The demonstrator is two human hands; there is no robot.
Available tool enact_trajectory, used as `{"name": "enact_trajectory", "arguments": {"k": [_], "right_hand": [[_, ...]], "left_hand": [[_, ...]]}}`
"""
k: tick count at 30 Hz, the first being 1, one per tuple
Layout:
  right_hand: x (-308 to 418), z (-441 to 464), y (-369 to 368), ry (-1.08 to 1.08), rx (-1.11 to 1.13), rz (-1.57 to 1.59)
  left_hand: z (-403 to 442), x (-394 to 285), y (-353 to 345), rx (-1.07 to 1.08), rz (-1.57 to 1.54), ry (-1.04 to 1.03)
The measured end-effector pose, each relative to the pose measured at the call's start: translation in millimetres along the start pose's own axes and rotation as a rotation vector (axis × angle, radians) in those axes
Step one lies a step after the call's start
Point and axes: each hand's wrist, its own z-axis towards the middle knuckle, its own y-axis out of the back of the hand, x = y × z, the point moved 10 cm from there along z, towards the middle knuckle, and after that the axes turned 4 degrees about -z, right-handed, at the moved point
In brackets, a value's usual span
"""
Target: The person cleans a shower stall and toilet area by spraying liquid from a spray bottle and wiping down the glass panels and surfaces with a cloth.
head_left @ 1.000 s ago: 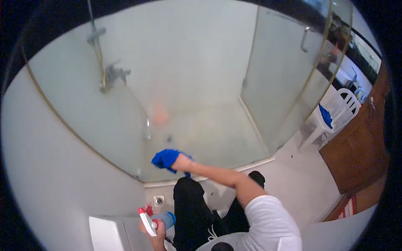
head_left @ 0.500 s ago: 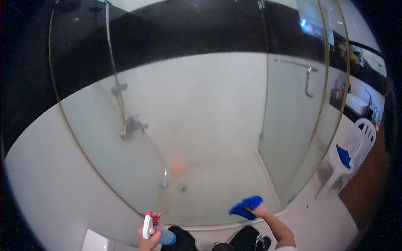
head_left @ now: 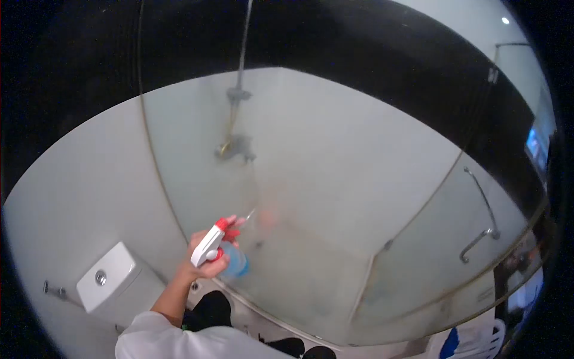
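My left hand is closed around a spray bottle with a white and red trigger head and blue liquid inside. The bottle is raised in front of the hazy glass shower panel, its red nozzle turned toward the glass. Whether the nozzle touches the panel I cannot tell. My right hand is out of view, and so is the blue cloth it held a moment before.
A toilet tank stands low on the left. Behind the glass are a shower mixer and a blurred orange shape. Rightward is a door handle. A white plastic chair carries another blue cloth.
The view has swung left. My left hand has lifted the spray bottle up and forward toward the glass. My right hand and its blue cloth have left the view.
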Motion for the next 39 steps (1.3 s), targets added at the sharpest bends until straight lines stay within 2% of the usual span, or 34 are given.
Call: {"name": "enact_trajectory", "arguments": {"k": [1,2,4,6,8,10,11,12,13,15,16,17,18,20,21,22,23,25,26,29,30,31,33,34,35,36,37,38,39], "right_hand": [[3.7,7.4,-2.2,0.032,0.062,0.042],[7.8,13.7,-4.8,0.063,0.122,0.089],[20.4,27.1,-1.4,0.131,0.236,0.182],[25.5,44.7,3.0,0.200,0.349,0.277],[52.1,62.1,12.8,0.293,0.452,0.402],[115.4,72.0,43.6,0.477,0.547,0.532],[183.2,51.0,87.7,0.810,0.582,0.574],[212.0,50.9,104.2,0.751,0.638,0.495],[262.7,24.4,153.6,0.740,0.758,0.485],[340.6,-14.1,246.5,0.874,0.818,0.651],[374.7,-33.8,317.7,1.117,0.559,0.680],[392.7,-42.2,372.3,1.424,0.276,0.549],[392.5,-50.5,432.9,1.507,-0.209,0.504],[374.0,-82.7,550.0,1.401,-0.974,0.710],[367.3,-73.4,587.4,1.208,-1.163,0.914],[368.3,-67.1,627.4,1.094,-1.207,0.997],[374.6,-91.2,667.6,1.041,-1.435,1.028],[407.0,-101.3,730.5,1.158,-1.678,0.799],[435.4,-79.1,755.9,1.025,-1.532,0.614],[527.0,-101.4,758.9,0.652,-1.761,-0.026],[550.5,-113.8,741.2,0.820,-1.911,-0.087],[583.9,-115.6,730.1,1.020,-1.714,-0.010],[622.9,-178.8,676.8,1.280,-1.528,0.150],[661.6,-189.2,645.5,1.319,-1.362,0.029],[682.0,-207.5,609.3,1.463,-1.290,0.013],[691.9,-229.0,575.3,1.521,-1.462,-0.039],[695.3,-238.0,535.7,1.666,-1.604,0.143],[725.3,-226.4,494.0,1.673,-1.548,0.245],[735.7,-223.3,449.9,1.819,-1.376,0.252]], "left_hand": [[3.6,-16.2,-3.1,-0.006,0.160,0.032],[8.2,-33.1,-4.4,-0.029,0.171,0.054],[13.5,-80.8,-7.7,-0.109,0.690,-0.104],[-4.8,-103.7,-22.4,-0.193,0.733,-0.025],[-40.1,-121.6,-24.0,-0.370,0.751,0.035],[-79.8,-137.4,-41.5,-0.414,0.803,0.053],[-102.5,-134.0,-43.4,-0.479,0.724,0.149],[-123.0,-129.7,-45.5,-0.535,0.639,0.250],[-135.8,-138.5,-55.3,-0.534,0.643,0.242],[-171.8,-142.9,-60.1,-0.659,0.526,0.454],[-180.0,-152.4,-63.8,-0.655,0.518,0.457],[-190.2,-161.7,-65.5,-0.683,0.552,0.489],[-200.6,-168.8,-64.3,-0.709,0.586,0.522],[-215.9,-180.1,-64.0,-0.744,0.595,0.515],[-223.5,-185.2,-62.0,-0.780,0.608,0.534],[-230.5,-189.6,-58.9,-0.815,0.624,0.551],[-232.5,-193.2,-57.5,-0.818,0.640,0.541],[-237.7,-190.9,-55.0,-0.809,0.648,0.543],[-243.3,-190.6,-53.8,-0.804,0.647,0.540],[-240.6,-191.2,-53.5,-0.767,0.643,0.520],[-237.8,-191.9,-53.5,-0.762,0.649,0.515],[-235.3,-192.0,-53.8,-0.754,0.639,0.559],[-240.4,-185.1,-50.4,-0.732,0.615,0.570],[-245.2,-181.4,-47.8,-0.717,0.595,0.588],[-244.0,-181.3,-47.3,-0.682,0.624,0.584],[-245.6,-179.8,-48.9,-0.667,0.619,0.581],[-248.0,-180.7,-50.0,-0.670,0.614,0.557],[-250.2,-183.5,-51.2,-0.675,0.611,0.538],[-246.6,-183.4,-53.3,-0.677,0.620,0.539]]}}
